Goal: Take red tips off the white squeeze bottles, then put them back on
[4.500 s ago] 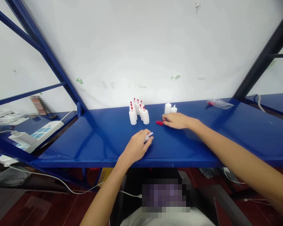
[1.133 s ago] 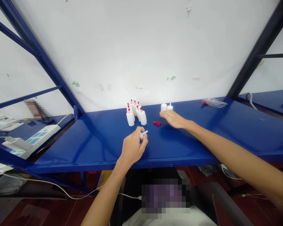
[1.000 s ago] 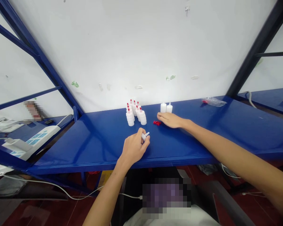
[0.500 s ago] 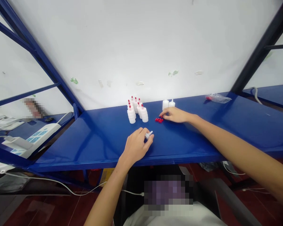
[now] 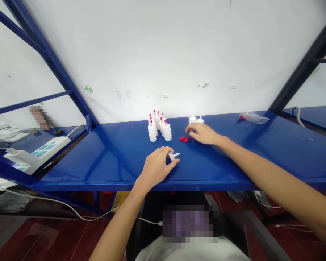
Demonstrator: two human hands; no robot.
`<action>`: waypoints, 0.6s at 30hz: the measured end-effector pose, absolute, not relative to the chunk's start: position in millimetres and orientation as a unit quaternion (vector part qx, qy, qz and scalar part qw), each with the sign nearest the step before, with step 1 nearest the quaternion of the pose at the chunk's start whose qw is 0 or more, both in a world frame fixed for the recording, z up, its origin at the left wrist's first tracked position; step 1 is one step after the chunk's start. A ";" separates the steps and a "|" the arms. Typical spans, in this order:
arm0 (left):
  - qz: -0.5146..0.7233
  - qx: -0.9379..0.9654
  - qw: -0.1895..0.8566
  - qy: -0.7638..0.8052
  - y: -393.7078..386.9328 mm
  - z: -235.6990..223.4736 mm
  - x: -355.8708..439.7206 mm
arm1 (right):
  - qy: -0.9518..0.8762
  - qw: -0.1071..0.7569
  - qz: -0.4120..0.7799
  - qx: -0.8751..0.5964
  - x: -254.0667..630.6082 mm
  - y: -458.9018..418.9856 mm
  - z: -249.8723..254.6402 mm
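My left hand point(image 5: 159, 165) is closed around a small white squeeze bottle point(image 5: 171, 156), which is tilted with its bare pointed nozzle towards the right. Just behind the small pile of red caps point(image 5: 184, 139) hovers my right hand point(image 5: 202, 133), its fingers bent and the thumb and fingertips slightly apart; I make out nothing between them. Several white bottles with red tips point(image 5: 167, 132) stand upright in a group left of the caps. Two white bottles point(image 5: 200, 119) stand behind my right hand, partly hidden by it; one shows an uncapped nozzle.
The blue table point(image 5: 119, 159) runs along a white wall, between blue frame posts. A clear plastic bag point(image 5: 254, 117) with something red in it lies at the back right. On the left are a white power strip point(image 5: 47, 150) and cables.
The bottle in my left hand has turned so that its nozzle points more to the right. My right hand stays by the red caps, with its fingers slightly raised. The view has shifted slightly.
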State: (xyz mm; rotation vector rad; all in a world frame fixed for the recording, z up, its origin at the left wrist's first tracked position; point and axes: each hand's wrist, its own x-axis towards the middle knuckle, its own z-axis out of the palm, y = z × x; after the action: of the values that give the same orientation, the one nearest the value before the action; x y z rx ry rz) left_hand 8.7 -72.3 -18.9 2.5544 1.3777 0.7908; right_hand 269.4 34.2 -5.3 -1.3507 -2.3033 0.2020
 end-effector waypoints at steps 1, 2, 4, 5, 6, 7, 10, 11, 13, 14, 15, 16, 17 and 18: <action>0.270 0.843 0.067 0.460 -71.6 -19.3 8.6 | -0.834 0.259 0.064 -0.483 265.6 28.1 -1.6; 0.279 0.838 0.067 0.464 -70.4 -19.5 8.8 | -0.836 0.286 0.067 -0.463 260.4 21.0 1.8; 0.296 0.828 0.066 0.471 -66.2 -18.4 10.5 | -0.861 0.306 0.104 -0.392 245.7 5.3 6.3; 0.302 0.826 0.063 0.472 -63.2 -16.6 12.1 | -0.871 0.309 0.123 -0.362 237.1 -2.3 7.1; 0.308 0.825 0.059 0.471 -59.5 -13.9 14.2 | -0.872 0.320 0.130 -0.345 228.4 -9.0 7.1; 0.309 0.828 0.054 0.465 -55.3 -10.5 16.7 | -0.871 0.329 0.132 -0.340 220.4 -14.3 6.6; 0.317 0.841 0.043 0.436 -40.7 2.0 24.2 | -0.845 0.382 0.125 -0.352 208.4 -19.0 5.6; 0.327 0.840 0.050 0.431 -35.3 5.8 26.0 | -0.829 0.408 0.117 -0.365 210.3 -16.0 5.9; 0.351 0.823 0.077 0.440 -24.1 11.4 28.0 | -0.783 0.465 0.082 -0.403 223.9 -3.6 6.6; 0.365 0.806 0.083 0.459 -18.4 12.9 28.1 | -0.752 0.496 0.054 -0.430 235.1 5.3 6.5; 0.374 0.789 0.082 0.481 -12.7 13.6 27.9 | -0.720 0.522 0.023 -0.457 248.3 15.2 6.0; 0.379 0.774 0.076 0.501 -7.0 13.6 27.5 | -0.690 0.538 -0.012 -0.484 262.5 25.5 4.9; 0.382 0.763 0.069 0.517 -1.6 13.0 27.1 | -0.657 0.550 -0.044 -0.514 276.5 35.4 3.1; 0.382 0.755 0.063 0.529 3.5 12.2 26.8 | -0.628 0.554 -0.067 -0.542 289.3 44.3 0.9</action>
State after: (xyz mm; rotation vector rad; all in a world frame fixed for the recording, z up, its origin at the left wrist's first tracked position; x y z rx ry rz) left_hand 26.8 3.5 12.2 2.2819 1.5991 1.1528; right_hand 289.3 44.3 0.9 -1.2818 -1.4840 -0.1593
